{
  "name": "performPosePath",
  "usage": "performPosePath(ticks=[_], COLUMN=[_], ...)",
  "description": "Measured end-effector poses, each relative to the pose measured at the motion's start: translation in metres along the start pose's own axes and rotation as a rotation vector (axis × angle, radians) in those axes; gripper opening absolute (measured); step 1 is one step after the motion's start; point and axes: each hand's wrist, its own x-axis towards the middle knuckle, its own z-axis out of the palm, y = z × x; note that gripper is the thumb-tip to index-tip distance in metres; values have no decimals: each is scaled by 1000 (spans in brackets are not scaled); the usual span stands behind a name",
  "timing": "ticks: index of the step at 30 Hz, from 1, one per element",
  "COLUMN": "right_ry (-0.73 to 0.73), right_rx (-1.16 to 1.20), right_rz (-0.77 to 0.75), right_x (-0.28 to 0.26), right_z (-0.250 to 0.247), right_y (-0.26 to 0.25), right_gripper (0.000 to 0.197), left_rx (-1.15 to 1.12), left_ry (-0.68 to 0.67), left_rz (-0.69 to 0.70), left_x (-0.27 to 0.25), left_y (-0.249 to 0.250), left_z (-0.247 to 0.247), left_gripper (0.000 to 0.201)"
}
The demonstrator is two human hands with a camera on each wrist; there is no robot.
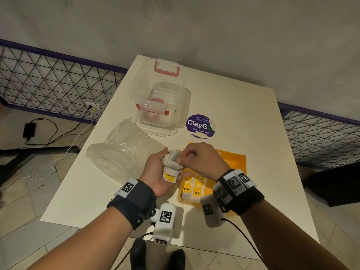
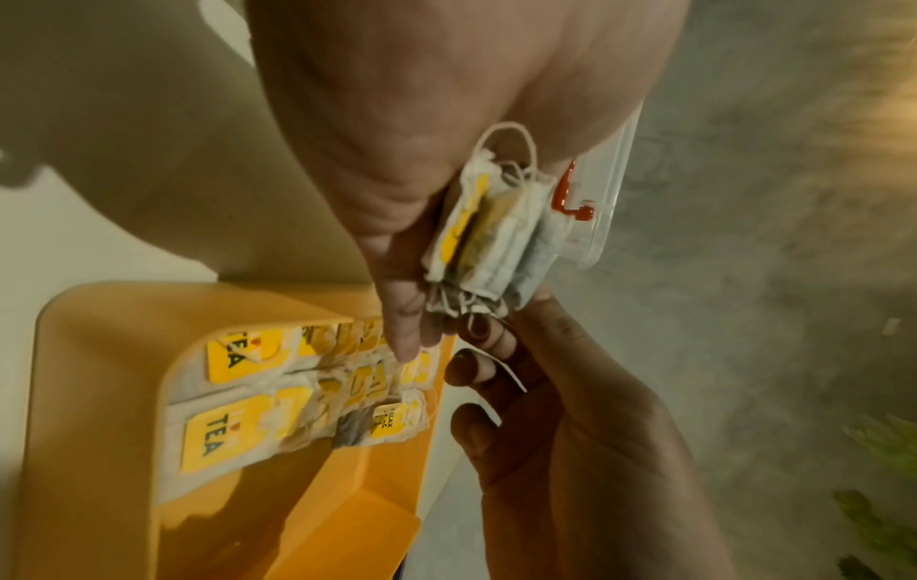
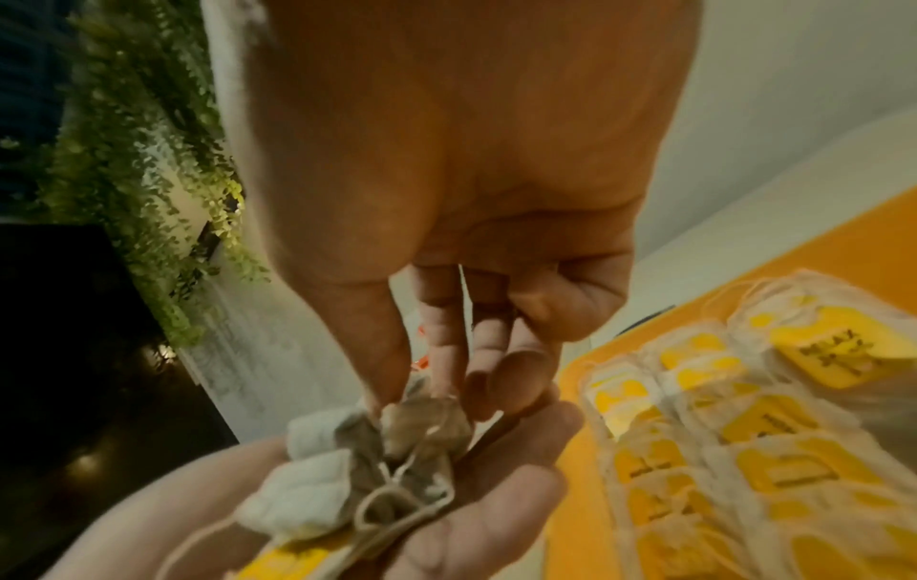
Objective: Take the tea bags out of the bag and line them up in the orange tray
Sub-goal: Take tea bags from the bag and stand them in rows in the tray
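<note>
Cupped palm up, the left hand (image 1: pixel 162 172) holds a bunch of tea bags (image 1: pixel 171 164); the right hand (image 1: pixel 200 158) pinches one at the top. Just right, the orange tray (image 1: pixel 236 160) holds tea bag rows (image 1: pixel 191 190). Left lies the clear bag (image 1: pixel 124 149); farther, a clear box (image 1: pixel 161 106) and purple sticker (image 1: pixel 199 124).

An office pantry, likely: beside the white table (image 1: pixel 243 121) lie a "keep our pantries clean" sticker (image 1: pixel 199 124), tiled floor (image 1: pixel 29 207), and wire fencing (image 1: pixel 48 82).
</note>
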Motion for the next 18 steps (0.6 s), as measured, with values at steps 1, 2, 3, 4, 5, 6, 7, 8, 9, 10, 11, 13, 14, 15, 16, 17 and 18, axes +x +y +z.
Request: performPosePath(ticks=[1,2,3,4,5,6,7,8,9,10,11,13,14,15,16,17,18], right_ry=[-6,-12,-21,-31,-37,-38,-38,-38,-37,-36,-28,4,19,29,35,42,53], right_rx=[32,37,26,27,35,48,64,81,99,116,132,156,167,179,195,214,234], right_rz=[20,29,36,42,50,60,72,81,88,96,105,121,131,147,161,176,180], right_x=[0,1,2,3,4,5,6,6,6,6,5,4,4,5,4,5,5], right_z=[1,2,2,3,3,4,3,2,0,-2,-5,-10,-12,-13,-15,-16,-17], right_y=[-2,-3,-4,-6,-6,-7,-6,-5,-5,-5,-4,-4,-4,-3,-3,-3,-2], right_gripper=[13,12,9,7,8,10,13,16,17,16,15,13,11,10,9,8,7], left_rx=[-13,-26,-40,-49,-49,-33,-6,27,60,94,119,147,151,147,145,143,146], left_ry=[-8,-26,-47,-73,-99,-117,-127,-132,-136,-131,-122,-110,-106,-96,-78,-66,-57], left_rz=[3,2,2,4,6,11,15,19,25,35,45,59,69,78,87,93,97], left_x=[1,2,2,1,1,1,0,-1,-2,-3,-3,-4,-4,-3,-1,0,1], left_y=[0,-1,-1,-1,-1,0,1,1,2,2,2,0,-1,-2,-2,-3,-3], left_z=[-1,-2,-2,-1,0,1,2,3,3,3,2,1,0,-1,-3,-4,-4], left_gripper=[57,58,60,59,58,55,53,53,52,49,42,28,25,27,28,29,28])
